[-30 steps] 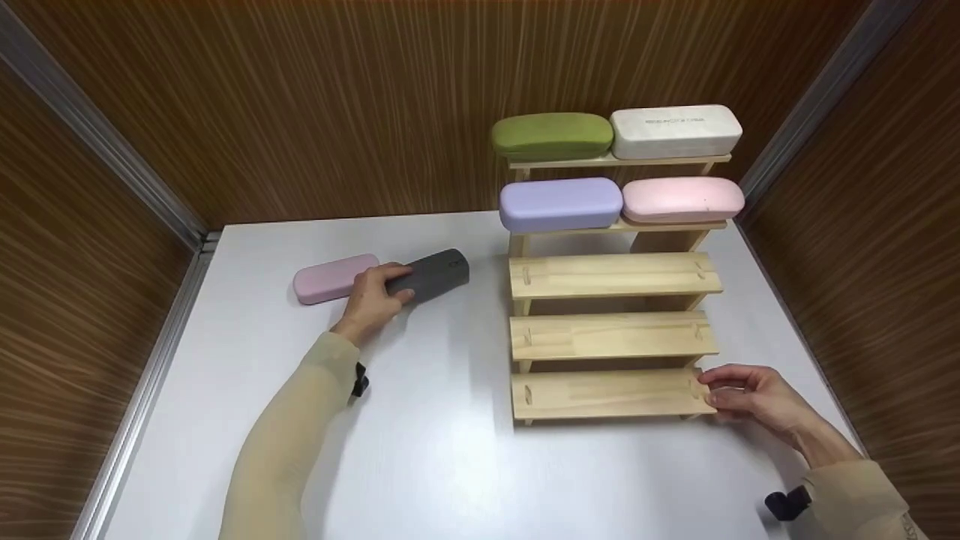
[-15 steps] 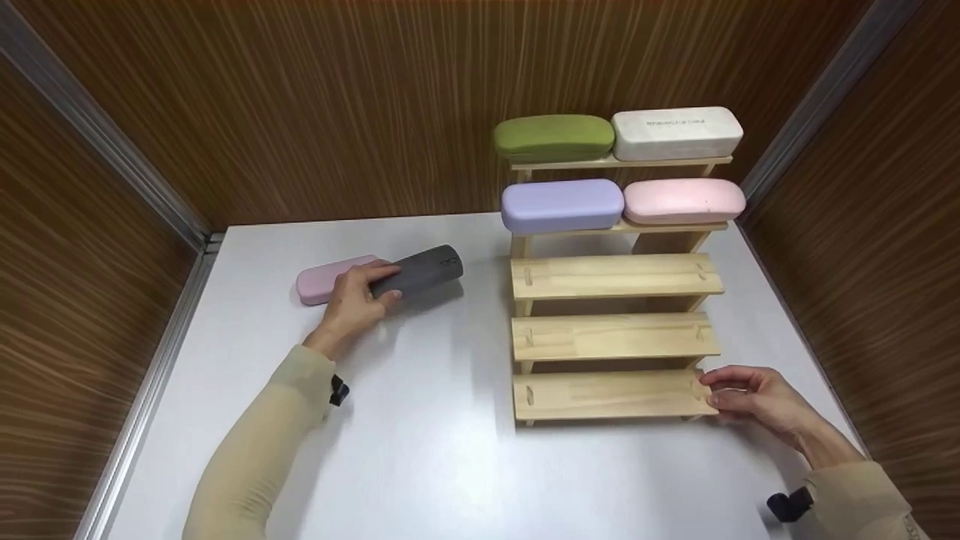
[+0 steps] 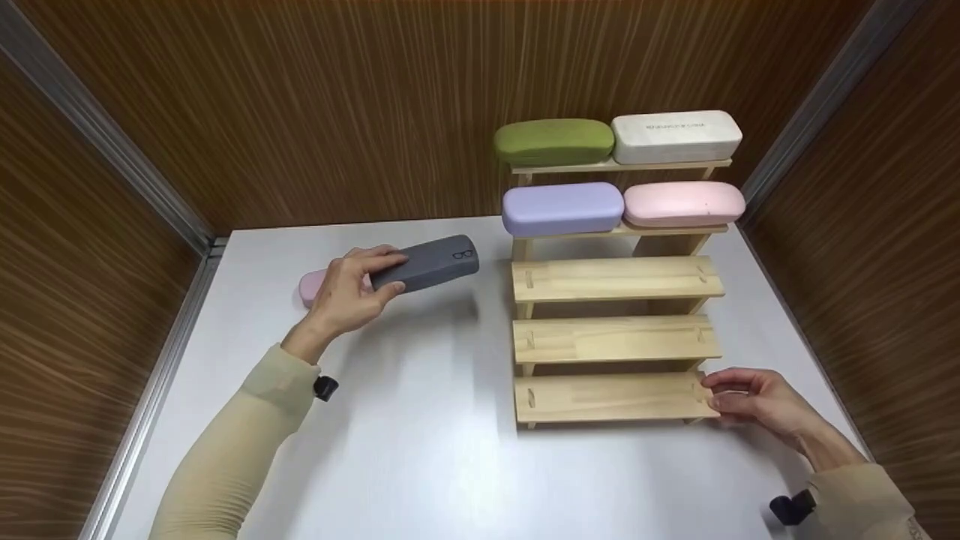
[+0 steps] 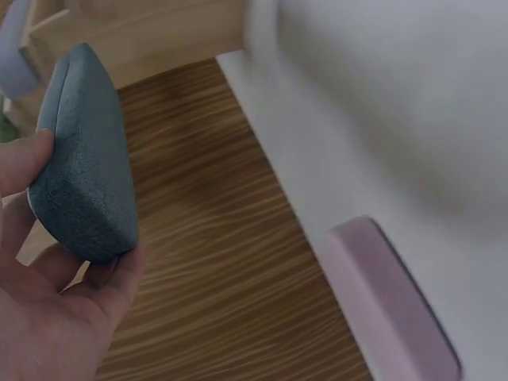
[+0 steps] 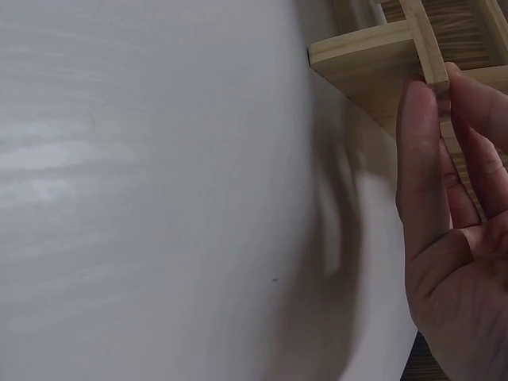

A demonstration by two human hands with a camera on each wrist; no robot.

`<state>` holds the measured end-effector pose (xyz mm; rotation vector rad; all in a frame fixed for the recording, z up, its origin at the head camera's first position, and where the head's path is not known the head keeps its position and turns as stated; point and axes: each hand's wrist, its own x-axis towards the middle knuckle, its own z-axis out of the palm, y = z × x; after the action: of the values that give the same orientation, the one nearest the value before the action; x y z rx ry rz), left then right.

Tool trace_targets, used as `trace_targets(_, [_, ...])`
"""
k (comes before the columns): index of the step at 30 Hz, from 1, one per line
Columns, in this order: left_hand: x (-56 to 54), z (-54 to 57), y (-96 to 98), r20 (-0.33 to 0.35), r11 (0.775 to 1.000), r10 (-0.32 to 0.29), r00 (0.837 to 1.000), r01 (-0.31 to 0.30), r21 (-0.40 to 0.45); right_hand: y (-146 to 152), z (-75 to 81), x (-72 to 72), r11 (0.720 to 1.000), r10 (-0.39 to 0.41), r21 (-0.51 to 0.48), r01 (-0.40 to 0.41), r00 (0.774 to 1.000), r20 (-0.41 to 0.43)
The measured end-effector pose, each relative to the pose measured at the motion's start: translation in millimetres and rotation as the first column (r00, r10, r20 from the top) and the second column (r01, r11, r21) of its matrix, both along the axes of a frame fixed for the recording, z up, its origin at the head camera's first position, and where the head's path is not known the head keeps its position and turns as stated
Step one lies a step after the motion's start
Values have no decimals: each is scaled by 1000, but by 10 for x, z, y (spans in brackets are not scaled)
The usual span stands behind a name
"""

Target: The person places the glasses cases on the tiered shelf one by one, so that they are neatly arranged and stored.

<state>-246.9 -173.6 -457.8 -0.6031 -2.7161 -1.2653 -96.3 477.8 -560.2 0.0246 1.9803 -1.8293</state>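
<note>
My left hand (image 3: 349, 292) grips a dark grey glasses case (image 3: 431, 264) by its left end, thumb on the near side and fingers over the far side. A small pair of glasses is printed on its right end. The case hangs above the table, its shadow falling below. Behind the hand a pink glasses case (image 3: 311, 286) lies on the table, partly hidden; it shows more fully in the left wrist view. With thumb and fingers my right hand (image 3: 765, 405) pinches the right end of the lowest step of a wooden tiered rack (image 3: 611, 397).
On the rack's top step sit a green case (image 3: 553, 142) and a white case (image 3: 676, 137). One step lower are a lavender case (image 3: 562, 208) and a light pink case (image 3: 684, 204). Wood-grain panels (image 3: 337, 112) enclose the white table (image 3: 420, 450) at the back and sides.
The grey case has risen off the table in my left hand, which moved slightly left and then up, covering more of the pink case. My right hand stays on the rack.
</note>
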Motion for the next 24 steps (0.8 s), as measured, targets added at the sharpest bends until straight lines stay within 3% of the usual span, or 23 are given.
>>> trace_targets(7, [230,266,62,-57,1000,-24,998,25,18,9,-12,-17,1000,17,-19,-17,1000,9])
trace_targets(13, [396,431,213,-138,997,-74,988,77,22,26,-27,-13,1000,9,-9,-9,1000,14])
trace_targets(18, [533,532,391,-192,989,-135,972,144,32,34,-24,-12,999,13,-29,-12,1000,20])
trace_targets(24, [617,603,678,-204,982,-184,962,190,12,17,-17,-40,1000,10,-6,-10,1000,22])
